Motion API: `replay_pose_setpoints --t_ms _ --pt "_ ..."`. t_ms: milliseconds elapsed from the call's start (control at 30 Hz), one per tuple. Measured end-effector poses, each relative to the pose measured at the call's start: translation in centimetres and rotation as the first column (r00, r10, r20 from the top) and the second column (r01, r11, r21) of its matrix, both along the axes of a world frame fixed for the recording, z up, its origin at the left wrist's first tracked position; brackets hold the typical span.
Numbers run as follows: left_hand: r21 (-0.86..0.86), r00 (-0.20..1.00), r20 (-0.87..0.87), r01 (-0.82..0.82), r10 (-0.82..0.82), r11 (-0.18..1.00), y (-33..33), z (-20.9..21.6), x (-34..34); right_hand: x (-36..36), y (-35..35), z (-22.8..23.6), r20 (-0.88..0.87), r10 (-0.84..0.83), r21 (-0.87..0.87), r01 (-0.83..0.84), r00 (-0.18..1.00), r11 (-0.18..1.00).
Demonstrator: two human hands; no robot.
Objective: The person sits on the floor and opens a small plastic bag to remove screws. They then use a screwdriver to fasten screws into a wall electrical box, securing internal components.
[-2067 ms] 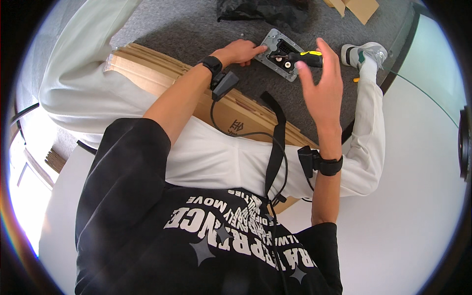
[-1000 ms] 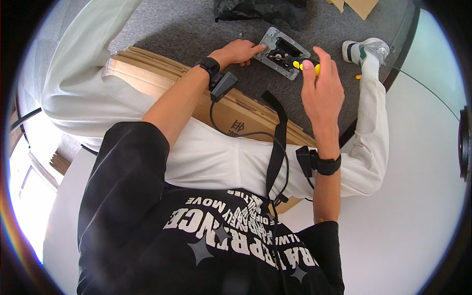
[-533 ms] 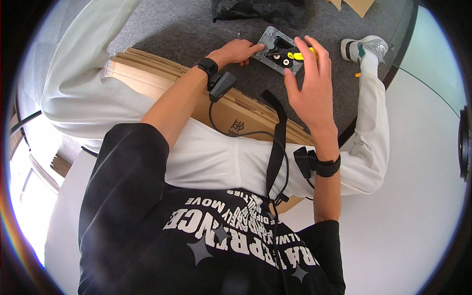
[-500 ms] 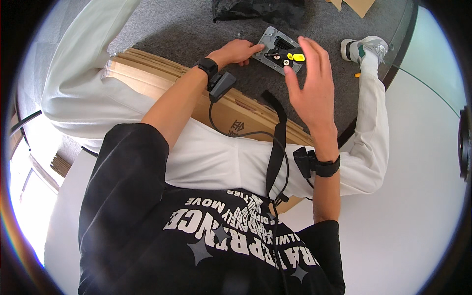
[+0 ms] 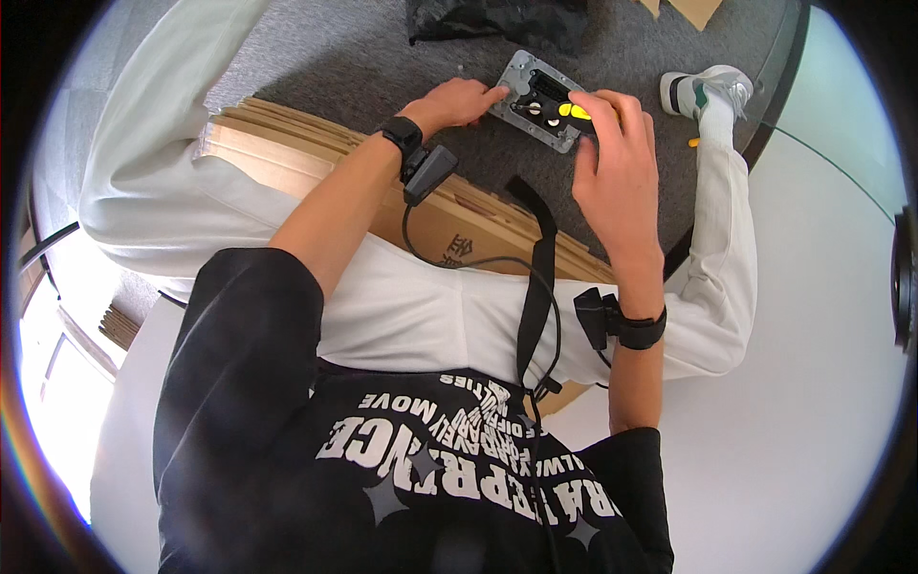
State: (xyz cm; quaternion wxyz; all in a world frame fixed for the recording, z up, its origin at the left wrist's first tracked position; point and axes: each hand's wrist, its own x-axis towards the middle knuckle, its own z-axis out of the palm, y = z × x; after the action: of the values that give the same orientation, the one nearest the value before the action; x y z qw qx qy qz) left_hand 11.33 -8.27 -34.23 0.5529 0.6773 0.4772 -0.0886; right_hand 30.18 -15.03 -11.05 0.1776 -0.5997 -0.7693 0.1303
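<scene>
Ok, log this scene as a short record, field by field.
Left hand: touching left end of the grey metal plate
Right hand: holding the yellow-and-black tool
Tool position: over the plate; tip contact unclear
Floor: grey carpet
Beyond plate: crumpled black sheeting
Nearer the person: stacked cardboard

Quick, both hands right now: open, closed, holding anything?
Left hand: holding the grey metal plate at its edge.
Right hand: closed on the yellow-and-black screwdriver.
</scene>
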Motion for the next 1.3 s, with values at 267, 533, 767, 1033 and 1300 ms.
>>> replay_pose_setpoints --t_ms 267,533,767,1033,1300 --pt "0.372 0.991 -0.130 0.020 0.031 0.928 -0.1 5.2 1.3 2.3 0.2 1.9 -0.254 -0.054 -0.271 -0.017 0.966 0.963" --pt "0.367 0.996 -0.086 0.014 0.019 0.930 -1.3 6.4 2.8 5.4 0.0 4.2 -0.279 -0.229 -0.299 0.142 0.933 0.944" --pt "0.455 0.987 -0.140 -0.003 0.075 0.890 -2.4 6.3 4.5 7.0 -0.8 3.9 -0.339 -0.270 -0.239 0.196 0.901 0.951" --pt "0.464 0.959 -0.273 0.064 0.074 0.883 -2.6 6.7 5.6 8.6 -1.9 3.9 -0.334 -0.316 -0.164 0.275 0.888 0.947" --pt "0.494 0.946 -0.288 0.012 0.150 0.869 -3.1 6.7 5.8 10.7 -3.1 4.1 -0.330 -0.391 -0.172 0.352 0.859 0.920"
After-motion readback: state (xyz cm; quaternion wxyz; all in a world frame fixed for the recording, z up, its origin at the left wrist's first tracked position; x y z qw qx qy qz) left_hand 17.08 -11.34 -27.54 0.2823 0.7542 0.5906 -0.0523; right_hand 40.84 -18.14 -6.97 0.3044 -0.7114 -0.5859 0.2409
